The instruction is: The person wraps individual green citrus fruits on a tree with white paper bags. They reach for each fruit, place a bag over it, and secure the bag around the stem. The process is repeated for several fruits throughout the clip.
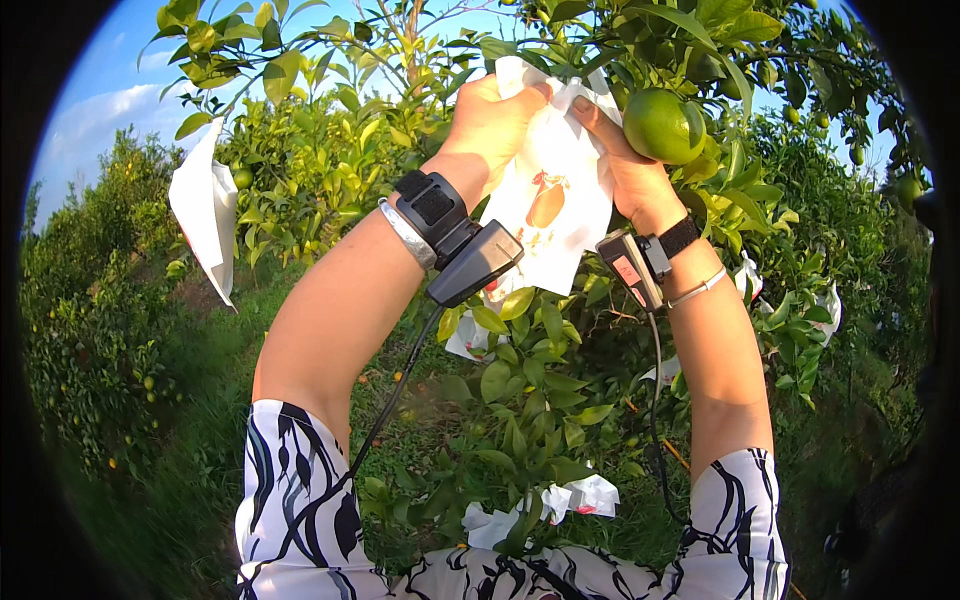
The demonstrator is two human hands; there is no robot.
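A white paper fruit bag with a printed picture and writing hangs below a leafy citrus branch. My left hand grips its upper left edge, thumb toward the middle. At the upper right, my right hand pinches the gathered paper near the bag's neck. A large green citrus fruit hangs bare right beside my right hand, partly covering it. Whether a fruit sits inside the held bag cannot be seen. Each wrist wears a strapped black device, the left one and the right one, with a cable running down.
Another white paper bag hangs at the left. More bags show among the low leaves in front of me, and another bag hangs at the right. Leafy twigs fill the space below my hands. Citrus trees stand beyond the grass.
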